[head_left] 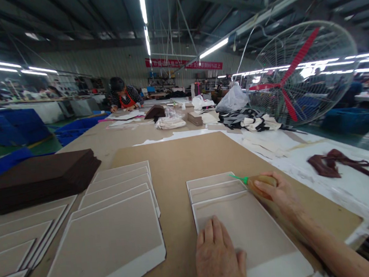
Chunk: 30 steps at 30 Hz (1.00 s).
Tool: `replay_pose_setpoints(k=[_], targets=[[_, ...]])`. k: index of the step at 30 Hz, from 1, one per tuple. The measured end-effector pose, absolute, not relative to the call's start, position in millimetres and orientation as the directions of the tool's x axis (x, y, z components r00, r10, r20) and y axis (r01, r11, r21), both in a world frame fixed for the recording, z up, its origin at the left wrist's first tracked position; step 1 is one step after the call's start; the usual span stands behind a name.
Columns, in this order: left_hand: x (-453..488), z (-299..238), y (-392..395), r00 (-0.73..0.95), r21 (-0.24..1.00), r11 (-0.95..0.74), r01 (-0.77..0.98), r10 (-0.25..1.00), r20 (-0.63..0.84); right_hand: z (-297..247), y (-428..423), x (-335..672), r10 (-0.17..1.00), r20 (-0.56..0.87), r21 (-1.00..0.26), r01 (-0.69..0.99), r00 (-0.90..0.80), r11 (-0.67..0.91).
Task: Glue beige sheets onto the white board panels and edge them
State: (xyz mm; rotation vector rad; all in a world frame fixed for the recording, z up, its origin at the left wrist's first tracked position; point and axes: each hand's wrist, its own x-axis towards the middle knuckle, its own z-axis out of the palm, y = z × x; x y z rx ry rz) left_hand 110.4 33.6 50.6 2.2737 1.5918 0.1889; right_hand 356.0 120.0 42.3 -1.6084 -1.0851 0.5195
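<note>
My left hand [217, 255] lies flat on the front one of several overlapping beige panels [252, 232] with white borders. My right hand [279, 190] is wrapped round an amber squeeze bottle [262, 185] with a green nozzle. The nozzle's thin tip is at the top right corner of the rearmost panel in this row; whether it touches cannot be made out. A thin glossy line runs along the upper edge of the front panels. All of these rest on a brown board [173, 157].
More beige panels [116, 245] lie fanned at the left, below a dark brown stack [38, 176]. Brown strips [325, 164] lie at the right. A large fan [302, 72] stands beside the table. A person [124, 96] works at the far end.
</note>
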Motion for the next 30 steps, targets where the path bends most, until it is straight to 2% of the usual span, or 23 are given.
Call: replay_pose_setpoints(k=[5, 11, 20, 27, 30], targets=[[108, 39, 34, 0.353, 0.357, -0.338, 0.871, 0.935, 0.026, 45, 132, 368, 0.841, 0.248, -0.849, 0.526, 0.480, -0.050], [108, 35, 34, 0.367, 0.319, -0.370, 0.873, 0.928, 0.072, 43, 140, 366, 0.858, 0.276, -0.775, 0.628, 0.433, -0.068], [109, 42, 33, 0.382, 0.333, -0.364, 0.870, 0.924, 0.014, 58, 142, 343, 0.904, 0.319, -0.670, 0.743, 0.284, 0.003], [109, 55, 34, 0.389, 0.348, -0.324, 0.879, 0.911, -0.134, 57, 149, 319, 0.938, 0.299, -0.650, 0.757, 0.175, 0.066], [110, 61, 34, 0.390, 0.362, -0.317, 0.876, 0.909, -0.148, 59, 152, 306, 0.947, 0.294, -0.650, 0.754, 0.129, 0.099]])
